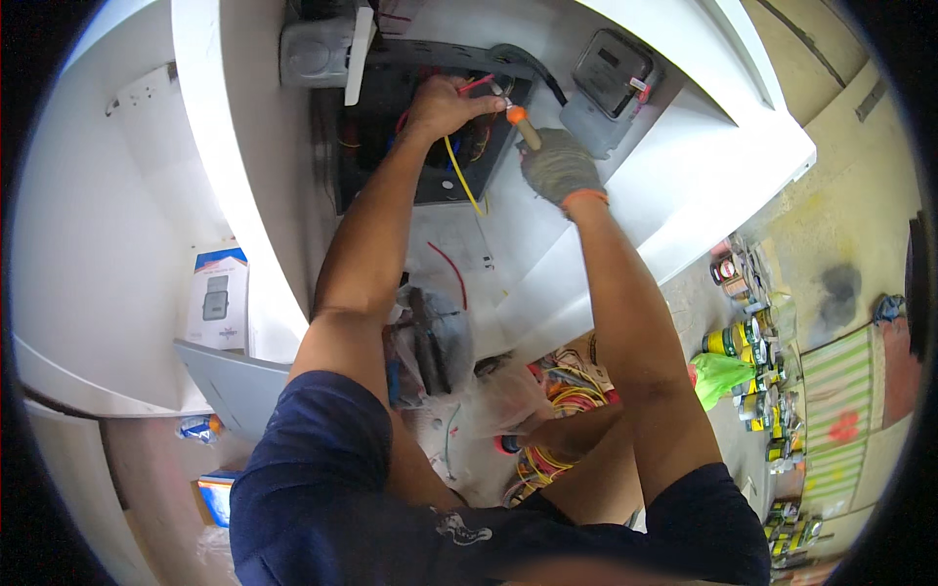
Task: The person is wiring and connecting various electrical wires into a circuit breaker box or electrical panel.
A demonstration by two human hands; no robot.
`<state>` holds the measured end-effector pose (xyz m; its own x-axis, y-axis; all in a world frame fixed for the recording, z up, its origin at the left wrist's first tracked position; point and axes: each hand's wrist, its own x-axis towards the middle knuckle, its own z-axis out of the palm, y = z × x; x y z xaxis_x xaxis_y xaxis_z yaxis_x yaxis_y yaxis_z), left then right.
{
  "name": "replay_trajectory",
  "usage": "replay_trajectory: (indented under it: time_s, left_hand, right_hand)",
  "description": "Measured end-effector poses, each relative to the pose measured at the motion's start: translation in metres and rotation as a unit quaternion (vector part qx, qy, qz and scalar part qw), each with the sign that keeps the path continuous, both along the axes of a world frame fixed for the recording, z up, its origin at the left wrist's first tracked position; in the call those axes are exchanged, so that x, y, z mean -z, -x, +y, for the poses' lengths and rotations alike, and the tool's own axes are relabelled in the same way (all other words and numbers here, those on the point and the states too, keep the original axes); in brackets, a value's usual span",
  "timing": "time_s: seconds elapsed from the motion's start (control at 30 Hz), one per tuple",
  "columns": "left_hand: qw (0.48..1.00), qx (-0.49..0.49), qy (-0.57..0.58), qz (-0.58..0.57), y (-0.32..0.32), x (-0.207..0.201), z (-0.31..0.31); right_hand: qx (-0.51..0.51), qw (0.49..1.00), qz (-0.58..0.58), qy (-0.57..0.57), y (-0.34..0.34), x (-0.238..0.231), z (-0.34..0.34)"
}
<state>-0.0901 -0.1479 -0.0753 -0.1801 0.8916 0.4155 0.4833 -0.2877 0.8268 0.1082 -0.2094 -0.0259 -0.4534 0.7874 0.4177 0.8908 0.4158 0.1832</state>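
Inside a white cabinet [674, 230], my bare left hand [445, 107] pinches a red wire [477, 84] in front of a dark electrical box [405, 181]. My right hand [559, 166], in a grey work glove with an orange cuff, grips a hand tool [528, 129] with a tan handle and orange collar. The tool's front end meets my left thumb and the wire; its exact kind is too small to tell. A yellow wire [462, 176] hangs down from the box below my left hand. Wiring deeper in the box is partly hidden by that hand.
Grey meters flank the box, one at right [614, 66] and one at left [318, 54]. Below lie a cut red wire [449, 269], a plastic bag of tools [430, 342] and coiled wires [572, 393]. A grey panel [234, 381] leans left; paint cans [723, 342] line the right.
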Motion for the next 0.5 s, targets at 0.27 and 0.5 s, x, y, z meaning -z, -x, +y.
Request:
replay_trajectory:
  time_s: [0.27, 0.5]
  left_hand:
    - [0.982, 0.154, -0.048, -0.099, 0.005, 0.010, 0.016]
    - [0.982, 0.141, -0.116, -0.047, -0.003, 0.009, 0.019]
  right_hand:
    - [-0.028, 0.771, 0.424, 0.474, -0.023, 0.027, 0.015]
    - [-0.235, 0.773, 0.395, 0.438, -0.032, 0.045, 0.021]
